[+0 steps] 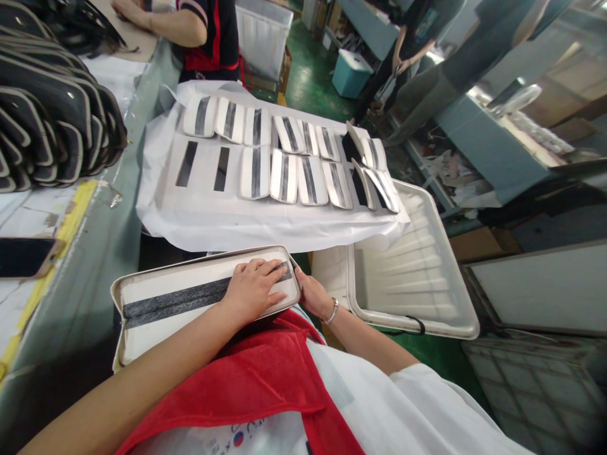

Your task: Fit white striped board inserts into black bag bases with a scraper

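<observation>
A long white panel (175, 285) with a raised rim and a dark grey strip along its middle lies across my front. My left hand (253, 287) rests flat on the panel's right part, fingers spread over the strip. At the panel's right end, my right hand (310, 292) grips the rim; some of its fingers are hidden behind the edge. Beyond the panel, a table covered with a white sheet (208, 218) bears several smaller white pieces with dark strips (256, 172) in two rows. Two bare dark strips (220, 169) lie at its left.
Black panels with pale edges (57, 120) are piled on the left workbench, near a phone (28, 257). A large white bin (403, 265) stands at the right. A co-worker's arm (177, 28) is at the far left; other people stand farther back.
</observation>
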A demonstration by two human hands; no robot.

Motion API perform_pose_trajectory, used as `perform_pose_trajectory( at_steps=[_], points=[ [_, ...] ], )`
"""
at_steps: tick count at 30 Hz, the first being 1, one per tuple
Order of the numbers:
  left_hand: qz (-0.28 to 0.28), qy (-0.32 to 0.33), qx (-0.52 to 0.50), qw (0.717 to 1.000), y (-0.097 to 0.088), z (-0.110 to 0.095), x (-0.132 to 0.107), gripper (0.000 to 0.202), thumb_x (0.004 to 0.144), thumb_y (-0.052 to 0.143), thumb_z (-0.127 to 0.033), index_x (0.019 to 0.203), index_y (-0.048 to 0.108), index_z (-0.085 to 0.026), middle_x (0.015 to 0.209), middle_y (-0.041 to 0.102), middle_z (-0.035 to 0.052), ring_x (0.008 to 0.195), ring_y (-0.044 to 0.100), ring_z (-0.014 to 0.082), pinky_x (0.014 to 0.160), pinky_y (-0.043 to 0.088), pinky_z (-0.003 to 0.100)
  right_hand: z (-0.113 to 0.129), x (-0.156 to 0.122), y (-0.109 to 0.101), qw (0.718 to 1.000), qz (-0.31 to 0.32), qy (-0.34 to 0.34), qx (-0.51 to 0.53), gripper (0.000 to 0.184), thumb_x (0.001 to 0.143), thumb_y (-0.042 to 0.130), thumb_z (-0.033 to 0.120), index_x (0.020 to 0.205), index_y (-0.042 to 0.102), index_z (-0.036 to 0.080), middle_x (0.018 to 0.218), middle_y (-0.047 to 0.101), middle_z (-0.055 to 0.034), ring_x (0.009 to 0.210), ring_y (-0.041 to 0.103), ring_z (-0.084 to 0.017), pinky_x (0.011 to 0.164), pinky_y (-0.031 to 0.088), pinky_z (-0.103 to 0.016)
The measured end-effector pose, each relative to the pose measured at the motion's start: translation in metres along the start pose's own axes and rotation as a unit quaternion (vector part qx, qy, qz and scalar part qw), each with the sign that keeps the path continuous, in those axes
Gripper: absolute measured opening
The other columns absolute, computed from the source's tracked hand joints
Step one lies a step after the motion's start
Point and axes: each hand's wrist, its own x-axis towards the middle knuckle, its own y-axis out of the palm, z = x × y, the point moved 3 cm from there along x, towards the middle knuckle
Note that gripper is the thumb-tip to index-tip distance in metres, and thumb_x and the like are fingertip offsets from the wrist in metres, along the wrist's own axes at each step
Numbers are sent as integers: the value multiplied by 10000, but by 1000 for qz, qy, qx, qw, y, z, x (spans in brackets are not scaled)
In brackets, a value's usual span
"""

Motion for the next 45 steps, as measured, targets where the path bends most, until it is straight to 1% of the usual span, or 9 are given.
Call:
perform_pose_trajectory(
  at_steps=[3,6,11,14,16,27,39,42,45],
  points=[
    [-6,1,2,1000,1,-1,1,475,810,540,-463,1259,488,-319,1368,468,-33,1128,437,257,863,371,432,11,-3,-6,979,-37,-40,-199,693,932,122,533,851,657,99,705,631,-69,622,553,-142,576,416,-244],
    [-8,3,-2,1000,0,-1,1,478,804,552,-464,1256,488,-322,1363,473,-37,1124,444,249,866,370,426,27,-9,-13,915,-46,-85,-391,621,964,124,414,795,641,115,728,643,-92,654,575,-158,613,406,-254],
    [-11,4,3,1000,0,-1,1,470,804,552,-479,1247,495,-331,1366,472,-34,1128,447,246,868,369,410,56,-20,-24,845,13,-106,-524,361,913,368,330,866,660,122,807,662,-169,738,619,-244,686,405,-322],
    [-22,7,10,1000,2,0,1,457,809,544,-479,1238,504,-327,1357,481,-40,1120,450,248,861,369,418,74,-25,-24,779,37,-84,-621,495,949,262,374,825,671,125,787,669,-177,741,633,-251,666,412,-317],
    [-30,10,12,999,4,1,-1,453,810,540,-476,1236,508,-323,1356,482,-42,1119,446,254,859,365,428,83,-27,-21,759,29,-73,-647,558,958,218,393,783,673,123,765,672,-175,733,639,-247,652,413,-309],
    [-60,32,14,998,5,-2,-5,438,828,509,-455,1225,510,-267,1329,503,-24,1114,428,249,840,353,442,81,-23,-13,787,-39,-95,-608,550,967,197,357,757,654,133,782,685,-152,713,646,-230,631,401,-289],
    [-51,42,24,998,0,1,4,423,772,590,-451,1150,524,-273,1278,524,-20,1044,448,245,765,372,427,91,-22,-14,774,-58,-99,-623,473,965,248,334,746,624,147,751,681,-104,697,638,-189,608,364,-255],
    [-56,53,27,997,1,-1,2,430,777,585,-454,1161,521,-271,1285,516,-19,1052,439,243,779,368,428,93,-24,-18,801,-49,-95,-589,480,965,247,360,714,602,157,715,668,-86,681,625,-171,602,354,-247],
    [-64,56,33,996,2,-3,-2,449,799,560,-456,1196,510,-253,1294,510,-1,1081,419,245,808,356,430,88,-21,-21,855,-1,-76,-513,469,957,266,387,701,577,147,707,645,-73,681,599,-149,607,366,-234]
  ],
)
